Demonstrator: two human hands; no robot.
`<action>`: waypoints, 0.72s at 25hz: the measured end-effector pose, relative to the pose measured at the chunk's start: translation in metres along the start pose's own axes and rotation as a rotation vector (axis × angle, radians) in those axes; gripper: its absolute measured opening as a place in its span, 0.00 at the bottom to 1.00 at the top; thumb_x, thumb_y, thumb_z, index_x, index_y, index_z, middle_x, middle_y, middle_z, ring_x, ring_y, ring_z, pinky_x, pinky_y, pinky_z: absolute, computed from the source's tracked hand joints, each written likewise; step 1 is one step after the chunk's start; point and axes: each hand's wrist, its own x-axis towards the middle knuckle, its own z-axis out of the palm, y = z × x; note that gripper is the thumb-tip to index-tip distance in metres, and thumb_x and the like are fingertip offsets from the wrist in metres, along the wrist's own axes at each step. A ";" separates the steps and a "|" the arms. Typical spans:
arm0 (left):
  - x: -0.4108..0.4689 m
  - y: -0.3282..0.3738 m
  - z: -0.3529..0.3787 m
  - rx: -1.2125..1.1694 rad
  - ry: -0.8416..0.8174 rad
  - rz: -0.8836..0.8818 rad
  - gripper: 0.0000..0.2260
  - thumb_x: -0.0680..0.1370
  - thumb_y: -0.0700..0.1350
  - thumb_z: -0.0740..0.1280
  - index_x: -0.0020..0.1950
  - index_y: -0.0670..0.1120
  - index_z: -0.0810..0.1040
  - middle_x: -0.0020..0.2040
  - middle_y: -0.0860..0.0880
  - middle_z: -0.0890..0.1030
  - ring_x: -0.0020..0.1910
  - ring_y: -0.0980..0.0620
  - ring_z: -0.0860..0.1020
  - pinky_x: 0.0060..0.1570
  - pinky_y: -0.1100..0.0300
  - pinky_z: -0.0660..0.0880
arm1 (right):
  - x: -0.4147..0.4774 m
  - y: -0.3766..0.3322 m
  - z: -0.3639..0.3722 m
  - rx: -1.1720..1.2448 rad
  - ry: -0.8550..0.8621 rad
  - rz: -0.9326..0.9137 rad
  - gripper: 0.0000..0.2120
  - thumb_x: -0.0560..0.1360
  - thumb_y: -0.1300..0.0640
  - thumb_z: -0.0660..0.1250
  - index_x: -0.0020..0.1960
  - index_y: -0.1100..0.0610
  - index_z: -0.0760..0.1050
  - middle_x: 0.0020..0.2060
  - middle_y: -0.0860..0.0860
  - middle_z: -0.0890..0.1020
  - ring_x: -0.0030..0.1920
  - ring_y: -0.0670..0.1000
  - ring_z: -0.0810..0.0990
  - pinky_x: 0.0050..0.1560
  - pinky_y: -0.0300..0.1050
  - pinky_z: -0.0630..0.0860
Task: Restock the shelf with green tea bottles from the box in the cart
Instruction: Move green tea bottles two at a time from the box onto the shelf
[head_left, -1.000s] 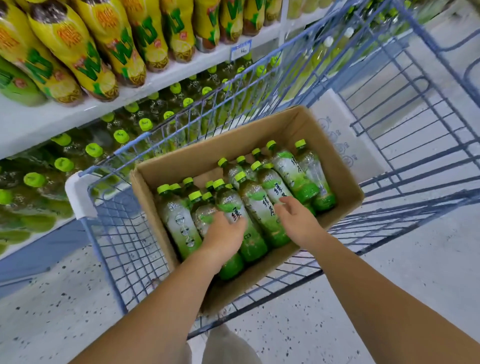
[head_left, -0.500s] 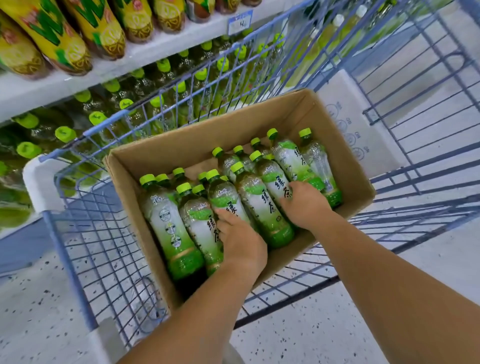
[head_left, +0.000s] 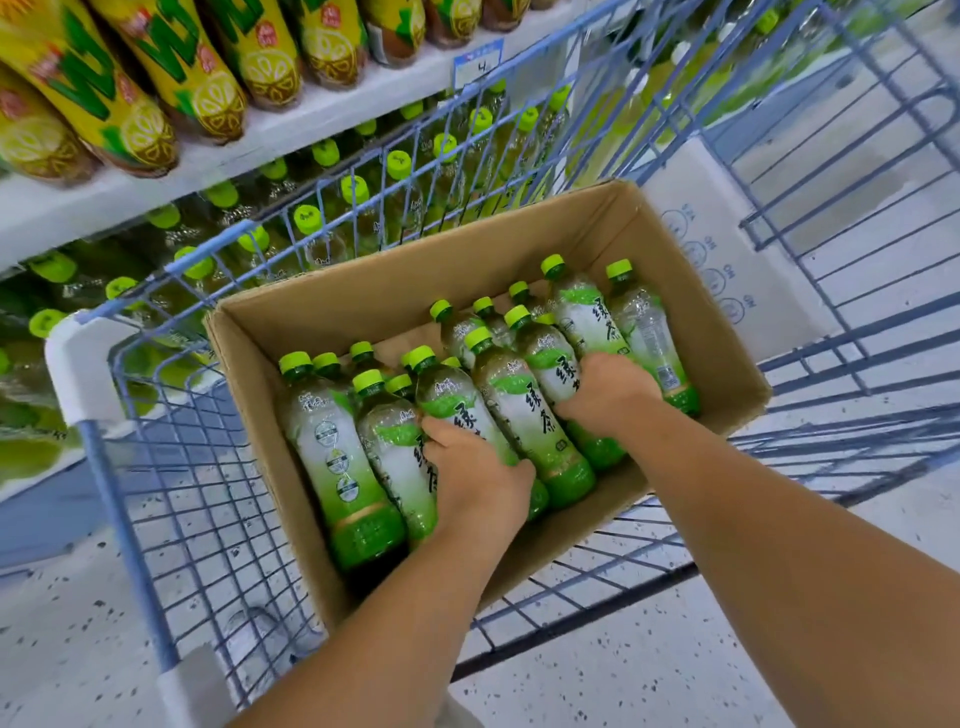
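Note:
An open cardboard box (head_left: 363, 296) lies in a blue wire cart (head_left: 171, 519). Several green tea bottles with green caps lie packed in it. My left hand (head_left: 475, 470) grips one green tea bottle (head_left: 447, 400) near the box's middle, fingers curled round its body. My right hand (head_left: 605, 387) grips another green tea bottle (head_left: 548, 353) to the right of it. Both bottles still lie among the others in the box. The shelf (head_left: 291, 130) runs behind the cart on the left, with green-capped bottles (head_left: 353, 208) on its lower level.
Yellow-labelled bottles (head_left: 150, 83) stand on the upper shelf level, with a price tag (head_left: 478, 65) on its edge. The cart's white corner bumper (head_left: 78, 364) sits close to the shelf. A white carton (head_left: 727, 280) lies behind the box. Speckled floor lies around the cart.
Both hands have pushed deeper into the box and closed round bottles. The view has shifted closer to the box and the shelf.

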 end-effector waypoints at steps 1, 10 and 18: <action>0.002 0.001 -0.004 -0.052 -0.012 -0.010 0.55 0.70 0.50 0.78 0.79 0.42 0.38 0.72 0.40 0.66 0.61 0.43 0.77 0.45 0.62 0.73 | 0.001 0.001 -0.001 0.016 -0.006 -0.003 0.19 0.69 0.45 0.73 0.47 0.55 0.69 0.39 0.50 0.74 0.41 0.53 0.77 0.33 0.44 0.70; 0.006 -0.018 -0.050 -0.295 -0.292 -0.053 0.52 0.65 0.45 0.80 0.76 0.57 0.47 0.63 0.54 0.74 0.61 0.48 0.75 0.58 0.53 0.74 | -0.008 0.014 0.002 0.231 0.020 0.006 0.23 0.59 0.42 0.73 0.40 0.51 0.63 0.35 0.48 0.74 0.32 0.47 0.73 0.26 0.41 0.63; -0.010 -0.041 -0.088 -0.393 -0.269 0.109 0.27 0.60 0.45 0.77 0.56 0.53 0.72 0.51 0.50 0.82 0.48 0.53 0.80 0.39 0.58 0.74 | -0.073 -0.021 0.003 0.747 0.020 0.078 0.19 0.66 0.53 0.76 0.49 0.58 0.71 0.34 0.50 0.75 0.25 0.44 0.74 0.18 0.34 0.67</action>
